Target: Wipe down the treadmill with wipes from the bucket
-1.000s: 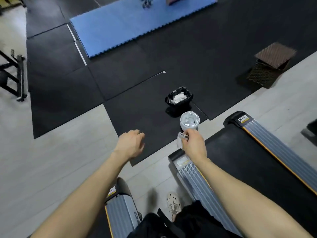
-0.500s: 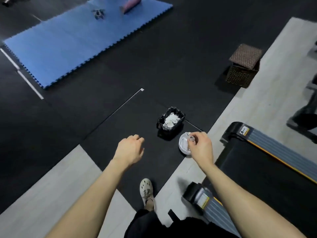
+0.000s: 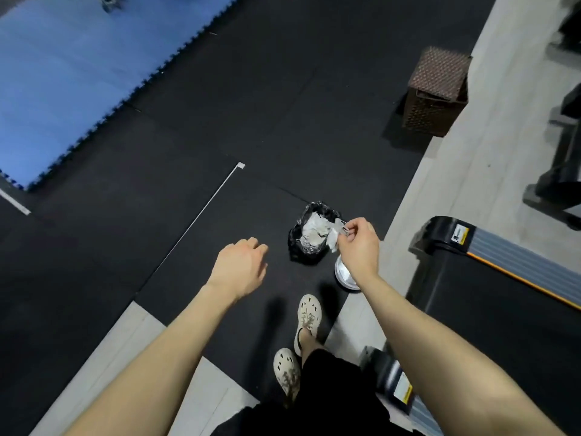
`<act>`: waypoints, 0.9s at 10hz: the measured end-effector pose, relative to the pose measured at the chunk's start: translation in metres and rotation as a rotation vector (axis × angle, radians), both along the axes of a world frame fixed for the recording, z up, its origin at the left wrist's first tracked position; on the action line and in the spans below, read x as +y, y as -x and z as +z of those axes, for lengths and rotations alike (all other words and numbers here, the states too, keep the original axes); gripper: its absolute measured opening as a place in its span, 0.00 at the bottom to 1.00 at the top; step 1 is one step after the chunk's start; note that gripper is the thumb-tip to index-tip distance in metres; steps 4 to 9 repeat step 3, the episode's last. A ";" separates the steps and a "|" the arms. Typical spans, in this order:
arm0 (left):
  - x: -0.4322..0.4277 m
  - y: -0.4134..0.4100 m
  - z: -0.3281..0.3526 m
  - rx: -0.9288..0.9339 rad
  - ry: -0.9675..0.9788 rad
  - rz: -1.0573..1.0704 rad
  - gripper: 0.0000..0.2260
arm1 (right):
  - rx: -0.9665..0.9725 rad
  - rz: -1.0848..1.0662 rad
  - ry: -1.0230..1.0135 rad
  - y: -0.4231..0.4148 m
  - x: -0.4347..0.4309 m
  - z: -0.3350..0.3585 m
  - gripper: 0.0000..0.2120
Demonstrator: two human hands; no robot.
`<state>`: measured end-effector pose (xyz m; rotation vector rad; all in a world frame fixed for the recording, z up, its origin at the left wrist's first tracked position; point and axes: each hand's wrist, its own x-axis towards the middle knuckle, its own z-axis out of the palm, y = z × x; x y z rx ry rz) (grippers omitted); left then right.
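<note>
My right hand pinches a crumpled white wipe between thumb and fingers, right over the rim of a small bin with a black liner that holds several used white wipes. The round white wipe bucket stands on the floor just below that hand, mostly hidden by my wrist. My left hand hovers over the black mat to the left of the bin, fingers loosely curled and holding nothing. The treadmill's black belt with grey side rails fills the lower right.
A brown woven basket stands at the mat's far right edge. A blue puzzle mat covers the upper left. Dark gym equipment sits at the right edge. My two feet in pale clogs stand on the black mat near the treadmill's end.
I have stepped forward toward the bin. My right hand has carried the wipe from above the bucket over to the bin's rim. My left hand stays empty.
</note>
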<state>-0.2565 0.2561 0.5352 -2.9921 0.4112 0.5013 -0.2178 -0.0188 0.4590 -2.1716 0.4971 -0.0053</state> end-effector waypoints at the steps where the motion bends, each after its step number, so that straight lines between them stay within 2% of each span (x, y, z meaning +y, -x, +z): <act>1: 0.007 -0.032 0.000 0.027 -0.015 -0.005 0.14 | 0.194 0.092 0.012 -0.057 0.007 -0.028 0.14; 2: 0.009 -0.067 0.000 0.033 -0.027 -0.044 0.15 | 0.296 0.133 -0.035 -0.086 0.001 -0.052 0.14; 3: 0.006 -0.097 -0.003 0.050 -0.050 -0.071 0.15 | 0.295 0.142 -0.050 -0.080 -0.008 -0.053 0.05; 9: 0.006 -0.097 -0.003 0.050 -0.050 -0.071 0.15 | 0.295 0.142 -0.050 -0.080 -0.008 -0.053 0.05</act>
